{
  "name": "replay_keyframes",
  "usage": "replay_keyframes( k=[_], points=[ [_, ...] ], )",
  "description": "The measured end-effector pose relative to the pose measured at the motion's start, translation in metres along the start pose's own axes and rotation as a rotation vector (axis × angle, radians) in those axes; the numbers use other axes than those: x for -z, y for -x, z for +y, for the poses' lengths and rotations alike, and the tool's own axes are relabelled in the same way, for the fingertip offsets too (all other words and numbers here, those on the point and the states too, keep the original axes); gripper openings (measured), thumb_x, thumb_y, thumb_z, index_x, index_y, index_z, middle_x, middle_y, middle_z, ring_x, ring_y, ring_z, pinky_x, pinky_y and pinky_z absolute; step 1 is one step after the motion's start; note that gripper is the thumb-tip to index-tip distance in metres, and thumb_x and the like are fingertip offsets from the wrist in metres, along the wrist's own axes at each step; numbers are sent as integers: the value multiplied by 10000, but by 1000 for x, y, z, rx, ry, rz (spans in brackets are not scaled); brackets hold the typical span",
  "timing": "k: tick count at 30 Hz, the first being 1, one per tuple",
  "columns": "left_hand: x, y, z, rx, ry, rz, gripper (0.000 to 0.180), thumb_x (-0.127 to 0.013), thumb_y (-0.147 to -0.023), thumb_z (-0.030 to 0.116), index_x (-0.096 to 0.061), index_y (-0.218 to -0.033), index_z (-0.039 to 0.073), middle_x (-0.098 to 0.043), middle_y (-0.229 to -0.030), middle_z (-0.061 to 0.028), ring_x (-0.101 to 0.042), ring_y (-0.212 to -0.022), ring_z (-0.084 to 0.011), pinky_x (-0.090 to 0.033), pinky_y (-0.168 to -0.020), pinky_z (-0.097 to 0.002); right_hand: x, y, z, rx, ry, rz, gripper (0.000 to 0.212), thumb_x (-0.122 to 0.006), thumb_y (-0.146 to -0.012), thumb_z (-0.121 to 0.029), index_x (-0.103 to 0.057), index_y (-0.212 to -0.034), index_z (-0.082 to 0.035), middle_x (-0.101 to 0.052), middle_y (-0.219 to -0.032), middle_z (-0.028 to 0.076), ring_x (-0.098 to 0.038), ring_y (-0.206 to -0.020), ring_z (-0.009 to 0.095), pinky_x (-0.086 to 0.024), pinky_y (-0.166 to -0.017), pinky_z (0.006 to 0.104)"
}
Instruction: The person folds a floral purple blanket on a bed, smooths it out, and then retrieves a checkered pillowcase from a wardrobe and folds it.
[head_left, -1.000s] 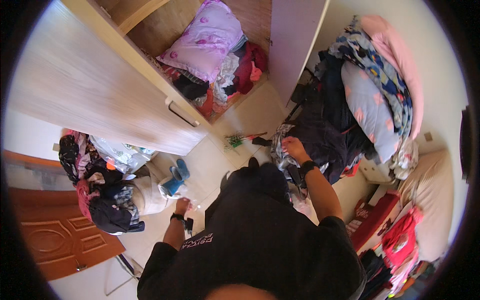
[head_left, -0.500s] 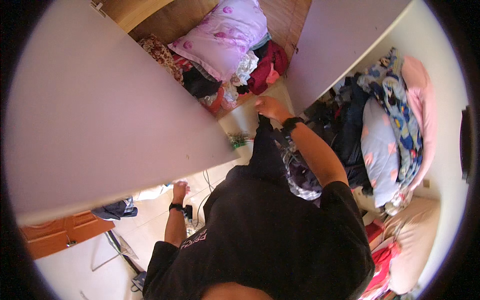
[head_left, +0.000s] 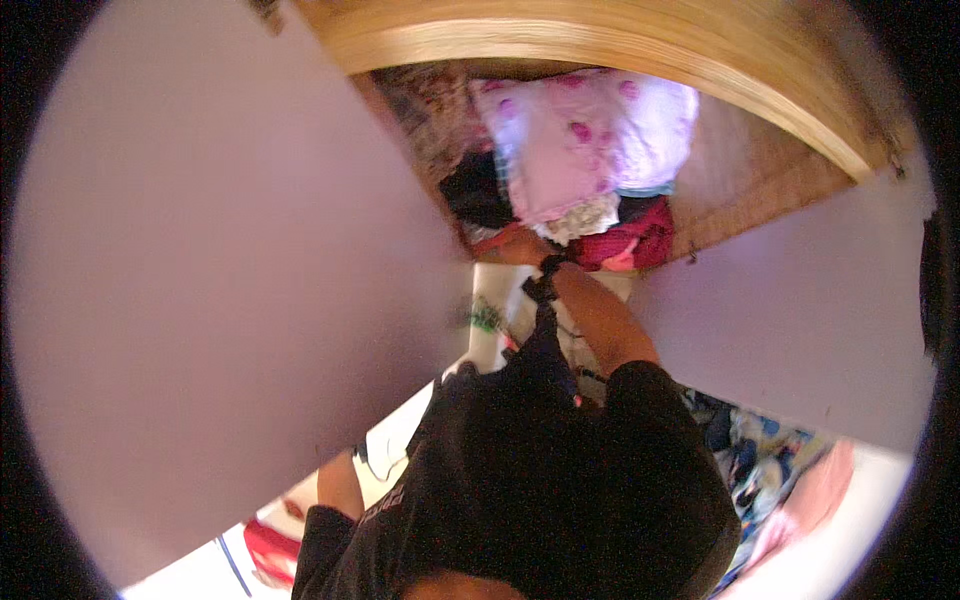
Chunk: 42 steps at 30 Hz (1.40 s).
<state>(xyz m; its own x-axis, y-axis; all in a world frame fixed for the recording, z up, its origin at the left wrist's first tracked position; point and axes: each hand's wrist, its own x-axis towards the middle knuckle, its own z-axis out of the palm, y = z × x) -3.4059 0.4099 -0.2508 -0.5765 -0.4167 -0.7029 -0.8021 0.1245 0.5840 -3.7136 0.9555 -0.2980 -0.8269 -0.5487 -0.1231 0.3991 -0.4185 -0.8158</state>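
Note:
My right hand [head_left: 520, 248] reaches into the open cupboard, at the near edge of a heap of clothes. It is next to an orange-red cloth and some white crumpled cloth [head_left: 583, 218]. Its fingers are smeared by motion, so any grip cannot be made out. Above it lies a pink and white pillow [head_left: 560, 140] with purple-pink flowers. A black garment [head_left: 477, 190] sits left of the pillow, and a dark red knitted cloth [head_left: 640, 235] lies to the right. My left forearm [head_left: 340, 487] shows low at the left; the hand itself is hidden behind the left door.
The pale left cupboard door [head_left: 230, 270] stands open and fills the left side. The right door [head_left: 800, 310] is open too. A curved wooden edge [head_left: 600, 42] crosses above the pillow. Patterned bedding [head_left: 765, 470] and a pink cloth [head_left: 815, 495] are at the lower right.
My view has turned toward the cupboard and come closer. My right hand has gone from in front of the heap to its near edge. My left hand has passed out of sight behind the door.

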Motion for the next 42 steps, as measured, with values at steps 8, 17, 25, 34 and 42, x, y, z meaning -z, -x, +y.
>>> replay_keyframes(
  k=[8, 17, 25, 34, 42],
  points=[
    [-86, 140, -71, 378, 302, 182, 221, -488, -877, 131, -568, -1018, -19, -647, -825, -166, -648, -651, -247, -501, -503, -304, 40, 12, -13, -508, 1618, 51, 488, -510, -831, -522, -637, -857, -52, -655, -795, 129, -627, -790, 275, -471, -714, 414],
    [-188, 108, -158, 75, 86, -254, 229, -547, -846, 209, -644, -925, 17, -683, -802, -98, -661, -635, -219, -531, -522, -322, -16, -13, -75, -175, 2047, -237, 317, -633, -747, -365, -652, -806, -55, -666, -858, 160, -628, -897, 307, -501, -755, 391],
    [-249, 80, -132, -189, 49, 94, 179, -496, -821, 91, -602, -714, -5, -632, -616, -97, -645, -540, -187, -522, -502, -338, 57, -154, -151, -100, 1886, 119, 398, -626, -704, -196, -601, -1054, -7, -655, -952, 227, -640, -897, 355, -508, -808, 393],
    [-349, 129, 26, -16, -25, 375, 213, -551, -835, 195, -638, -848, 1, -656, -804, -205, -650, -778, -357, -503, -688, -413, 65, -352, -223, 302, 1854, 161, 453, -644, -755, -241, -573, -1134, -5, -634, -1054, 222, -618, -959, 344, -487, -852, 392],
    [-393, 169, 53, 14, 7, 437, 251, -501, -868, 221, -602, -853, -9, -633, -827, -224, -613, -822, -407, -462, -680, -453, 47, -444, -257, 412, 1869, 89, 455, -659, -749, -271, -587, -1101, 7, -637, -1040, 229, -620, -953, 351, -487, -844, 395]
  ],
)
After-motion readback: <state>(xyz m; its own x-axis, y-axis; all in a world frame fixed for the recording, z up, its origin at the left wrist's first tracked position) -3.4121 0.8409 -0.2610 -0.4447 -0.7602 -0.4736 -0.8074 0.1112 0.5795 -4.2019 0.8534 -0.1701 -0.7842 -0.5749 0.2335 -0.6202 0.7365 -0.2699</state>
